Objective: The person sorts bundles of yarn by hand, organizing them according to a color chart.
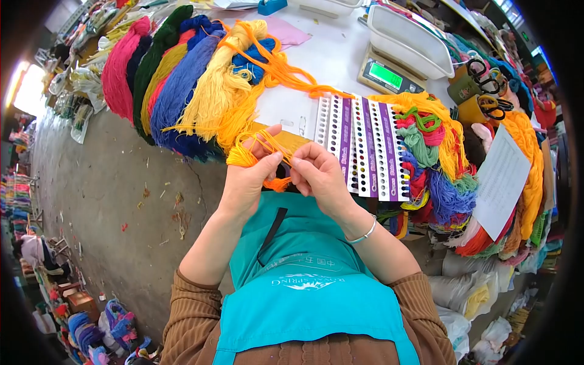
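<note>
Orange embroidery thread (242, 156) is looped around the fingers of my left hand (250, 176), which is closed on it. Close beside it, my right hand (321, 175) pinches strands of the same thread between thumb and fingers. A short orange bundle (278, 184) hangs below, between the hands. Right of my right hand lie white and purple punched thread cards (364, 146) at the table edge. Loose orange strands (286, 74) run across the table from the yarn pile to the cards.
Large skeins in pink, green, blue and cream (204, 91) drape over the table's left edge. A digital scale (386, 74) with a white tray (407, 42) stands at the back right. Scissors (490, 108) sit in cups. More coloured skeins (447, 188) and a paper sheet (502, 182) hang at right.
</note>
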Available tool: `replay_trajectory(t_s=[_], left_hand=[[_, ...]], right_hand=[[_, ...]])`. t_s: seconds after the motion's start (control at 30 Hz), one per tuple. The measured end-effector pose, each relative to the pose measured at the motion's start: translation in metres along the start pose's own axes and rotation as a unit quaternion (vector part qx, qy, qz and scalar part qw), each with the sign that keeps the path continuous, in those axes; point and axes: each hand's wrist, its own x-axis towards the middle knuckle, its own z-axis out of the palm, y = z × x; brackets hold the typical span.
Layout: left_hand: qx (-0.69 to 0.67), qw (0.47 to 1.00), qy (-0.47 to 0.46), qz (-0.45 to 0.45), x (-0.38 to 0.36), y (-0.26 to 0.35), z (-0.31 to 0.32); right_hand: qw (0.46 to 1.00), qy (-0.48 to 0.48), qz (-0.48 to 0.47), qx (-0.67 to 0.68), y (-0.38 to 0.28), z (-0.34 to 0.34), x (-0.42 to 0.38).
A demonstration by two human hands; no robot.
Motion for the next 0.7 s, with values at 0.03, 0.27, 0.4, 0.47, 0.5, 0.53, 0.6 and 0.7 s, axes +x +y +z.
replay_trajectory(t_s=[0.03, 0.27, 0.4, 0.47, 0.5, 0.53, 0.6, 0.7], left_hand=[[0.001, 1.0, 0.0, 0.0, 0.0, 0.0, 0.0], [0.02, 1.0, -0.001, 0.006, 0.001, -0.001, 0.001], [0.027, 1.0, 0.005, 0.011, 0.002, -0.002, 0.0], [0.031, 0.999, 0.009, 0.012, 0.002, -0.004, -0.002], [0.017, 1.0, 0.01, 0.003, 0.003, -0.007, -0.006], [0.003, 1.0, 0.011, -0.006, 0.003, -0.009, -0.009], [-0.031, 0.999, -0.007, -0.019, 0.004, -0.013, -0.013], [-0.085, 0.995, -0.041, -0.039, 0.003, -0.012, -0.01]], right_hand=[[1.0, 0.001, 0.003, -0.004, 0.0, 0.0, 0.0], [0.999, -0.006, -0.009, -0.049, 0.002, 0.0, 0.002], [0.999, 0.027, -0.039, -0.021, 0.002, 0.002, 0.001], [0.997, 0.048, -0.05, -0.022, 0.001, 0.002, 0.001], [0.997, 0.069, -0.025, 0.021, 0.001, 0.001, 0.002], [0.994, 0.089, -0.001, 0.064, 0.0, -0.002, 0.003], [0.99, 0.075, -0.003, 0.121, 0.0, -0.008, 0.006], [0.948, 0.006, 0.063, 0.311, -0.003, -0.012, 0.007]])
